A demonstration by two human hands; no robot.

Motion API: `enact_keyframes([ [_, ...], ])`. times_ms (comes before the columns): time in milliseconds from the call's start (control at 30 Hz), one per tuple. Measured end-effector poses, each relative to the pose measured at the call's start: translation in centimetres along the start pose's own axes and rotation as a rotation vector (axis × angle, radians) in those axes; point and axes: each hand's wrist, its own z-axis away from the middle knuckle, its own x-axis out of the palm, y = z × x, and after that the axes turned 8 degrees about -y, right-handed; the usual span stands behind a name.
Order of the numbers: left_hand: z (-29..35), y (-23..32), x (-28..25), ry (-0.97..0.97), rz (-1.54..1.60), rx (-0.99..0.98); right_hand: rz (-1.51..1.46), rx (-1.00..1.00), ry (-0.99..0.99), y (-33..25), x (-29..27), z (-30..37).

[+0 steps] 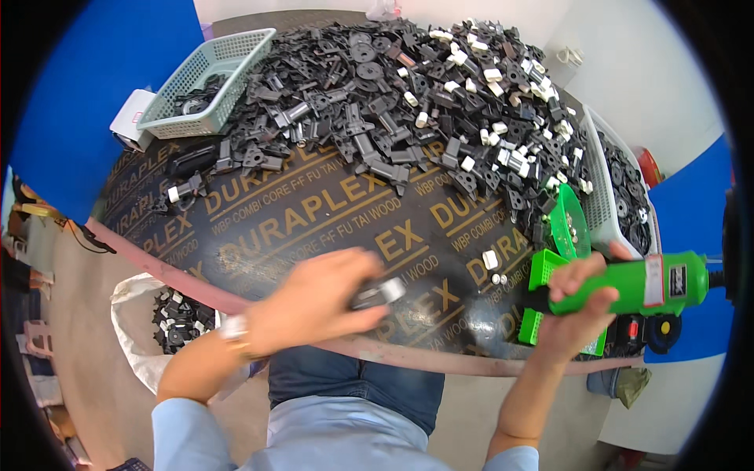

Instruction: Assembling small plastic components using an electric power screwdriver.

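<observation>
My left hand (310, 294), smeared by motion, is closed on a small black plastic fitting with a white end (389, 290), held over the near part of the table. In my right hand (567, 334), wrapped round its body, is a green power screwdriver (628, 286) lying nearly level, its black nose pointing left. Just beneath that nose are small bright green bins (544, 268), partly hidden by the hand. A round green dish (564, 224) with small bits inside leans behind them. Between my hands, a white cap (491, 261) and small white pieces lie on the tabletop.
A broad heap of black and white plastic parts (365, 118) covers the table's far side. A pale green basket (208, 118) stands far left, a white basket (601, 204) of black parts at right. A white sack (129, 337) of parts sits below the pinkish table edge (440, 363).
</observation>
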Motion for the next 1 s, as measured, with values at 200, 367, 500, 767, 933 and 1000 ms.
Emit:
enact_keyframes([
  [200,19.0,-1.7,-9.1,-0.166,0.211,-0.938,0.069,0.015,0.097,-0.7,-6.9,0.5],
  [367,23.7,-3.8,-7.3,0.023,-0.533,-0.995,0.069,-0.024,0.09,-0.1,-6.6,-0.2],
  [500,11.5,0.0,-9.2,-0.152,0.174,-0.719,0.125,-0.017,0.095,0.3,-6.0,-0.1],
  [767,-10.2,-0.9,1.2,-0.05,-0.539,0.093,0.276,0.035,0.066,-0.7,-7.8,1.2],
  [933,-16.0,-2.8,4.9,0.078,-0.662,0.153,0.46,-0.134,0.13,-3.5,-12.7,-1.9],
  [1000,-16.0,-3.0,5.4,0.095,-0.673,0.185,0.59,-0.276,0.313,-4.0,-14.8,-4.6],
])
